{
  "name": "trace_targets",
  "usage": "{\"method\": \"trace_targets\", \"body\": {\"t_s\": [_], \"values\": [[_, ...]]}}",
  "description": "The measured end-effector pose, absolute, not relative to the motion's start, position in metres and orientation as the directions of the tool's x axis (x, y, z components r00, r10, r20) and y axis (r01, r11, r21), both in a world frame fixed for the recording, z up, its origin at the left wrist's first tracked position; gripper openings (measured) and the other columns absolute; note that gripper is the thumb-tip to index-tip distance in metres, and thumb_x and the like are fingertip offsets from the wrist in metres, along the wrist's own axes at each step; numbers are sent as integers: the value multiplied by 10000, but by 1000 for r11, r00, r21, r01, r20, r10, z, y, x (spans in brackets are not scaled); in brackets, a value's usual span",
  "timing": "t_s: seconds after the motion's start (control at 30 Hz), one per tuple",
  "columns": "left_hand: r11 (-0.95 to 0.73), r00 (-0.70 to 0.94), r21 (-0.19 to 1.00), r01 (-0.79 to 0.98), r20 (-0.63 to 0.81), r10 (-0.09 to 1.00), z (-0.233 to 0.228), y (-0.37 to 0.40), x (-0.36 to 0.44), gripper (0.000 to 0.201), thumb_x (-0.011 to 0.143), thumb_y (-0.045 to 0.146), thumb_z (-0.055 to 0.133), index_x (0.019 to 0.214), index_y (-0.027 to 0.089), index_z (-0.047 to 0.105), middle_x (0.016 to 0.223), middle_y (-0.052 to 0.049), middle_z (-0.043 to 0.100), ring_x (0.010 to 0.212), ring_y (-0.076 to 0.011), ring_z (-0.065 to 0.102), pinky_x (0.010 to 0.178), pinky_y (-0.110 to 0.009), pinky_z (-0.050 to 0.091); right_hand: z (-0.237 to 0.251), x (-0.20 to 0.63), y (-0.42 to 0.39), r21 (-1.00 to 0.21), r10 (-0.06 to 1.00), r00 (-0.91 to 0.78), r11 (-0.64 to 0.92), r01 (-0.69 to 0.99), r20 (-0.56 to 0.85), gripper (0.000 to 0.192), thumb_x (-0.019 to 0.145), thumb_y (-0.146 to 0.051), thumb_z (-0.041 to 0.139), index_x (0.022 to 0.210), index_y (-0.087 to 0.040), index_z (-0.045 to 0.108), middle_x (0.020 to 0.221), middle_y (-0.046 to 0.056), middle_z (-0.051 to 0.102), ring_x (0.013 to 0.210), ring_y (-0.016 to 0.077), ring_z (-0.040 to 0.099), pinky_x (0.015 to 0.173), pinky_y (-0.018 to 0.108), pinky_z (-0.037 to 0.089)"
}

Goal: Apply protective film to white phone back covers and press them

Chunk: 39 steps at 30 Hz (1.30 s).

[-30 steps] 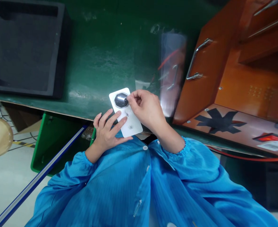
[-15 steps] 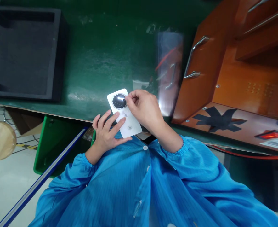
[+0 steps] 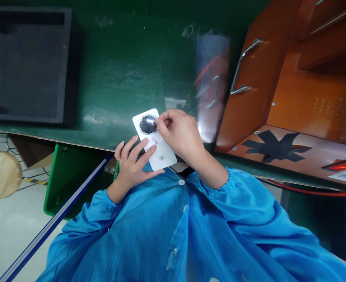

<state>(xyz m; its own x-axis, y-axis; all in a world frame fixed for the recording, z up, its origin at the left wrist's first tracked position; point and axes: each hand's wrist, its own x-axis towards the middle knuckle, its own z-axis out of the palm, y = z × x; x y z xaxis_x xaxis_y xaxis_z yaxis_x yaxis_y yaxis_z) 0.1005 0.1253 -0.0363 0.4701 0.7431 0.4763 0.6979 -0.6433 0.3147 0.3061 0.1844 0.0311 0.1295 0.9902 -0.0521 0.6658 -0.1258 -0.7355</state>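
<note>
Closest to the camera it's all blue smock sleeves [image 3: 167, 231], two of them. Just past those, one white phone back cover [image 3: 155, 141] sits at the near edge of the green table [image 3: 122, 78], tilted, with one dark octagonal camera bump [image 3: 147, 124] at its far end. There's a tiny logo and some small print on the white part, way too small to read. Left hand [image 3: 133, 164] holds the cover's lower end from the left, fingers laid across it. Right hand [image 3: 180, 135] has its fingers pinched together right at the edge of the camera bump; can't tell what's between them. Below left there's one green bin [image 3: 64, 176]. Farther back: one black foam tray [image 3: 28, 62] on the left, one clear plastic sheet [image 3: 212, 78], and one orange machine [image 3: 293, 90] with a black tape star, a lit red switch and an unreadable barcode label.
</note>
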Motion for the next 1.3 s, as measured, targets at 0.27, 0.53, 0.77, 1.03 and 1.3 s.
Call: {"method": "trace_targets", "body": {"t_s": [0.27,0.53,0.77,1.03,1.3], "values": [[-677,481,259,689,536,694,-36,128,102,721,852,771,726,1424,334,674,1414,-70,720,1400,-340,593,1239,-487,296,28,304,182,-705,992,125,-66,706,32,124,947,-230,603,837,-201,651,841,31,671,775,189,622,752,336,448],[-680,478,263,685,542,691,-32,128,103,696,857,755,736,1390,310,691,1388,-80,732,1383,-339,598,1237,-488,289,27,301,177,-691,985,140,-33,722,99,104,944,-240,617,855,-203,657,877,35,660,766,186,625,741,335,461],[-689,480,262,676,553,681,-33,129,104,727,841,776,738,1383,294,694,1382,-95,731,1381,-348,596,1231,-503,294,23,301,178,-684,985,139,-32,729,103,114,951,-244,604,851,-210,644,876,36,664,785,195,636,743,339,467],[-666,463,299,683,528,712,-31,127,104,688,864,759,719,1400,329,684,1391,-66,732,1384,-337,600,1236,-481,279,31,305,166,-768,980,81,92,633,184,144,1019,-280,548,890,-229,586,900,32,648,784,184,612,715,328,460],[-668,458,282,689,545,702,-34,127,106,709,854,792,711,1385,322,694,1373,-64,741,1372,-326,604,1226,-485,293,39,315,175,-881,999,-14,-21,473,-31,202,1023,-362,572,896,-215,627,823,7,651,699,161,554,678,321,428]]}}
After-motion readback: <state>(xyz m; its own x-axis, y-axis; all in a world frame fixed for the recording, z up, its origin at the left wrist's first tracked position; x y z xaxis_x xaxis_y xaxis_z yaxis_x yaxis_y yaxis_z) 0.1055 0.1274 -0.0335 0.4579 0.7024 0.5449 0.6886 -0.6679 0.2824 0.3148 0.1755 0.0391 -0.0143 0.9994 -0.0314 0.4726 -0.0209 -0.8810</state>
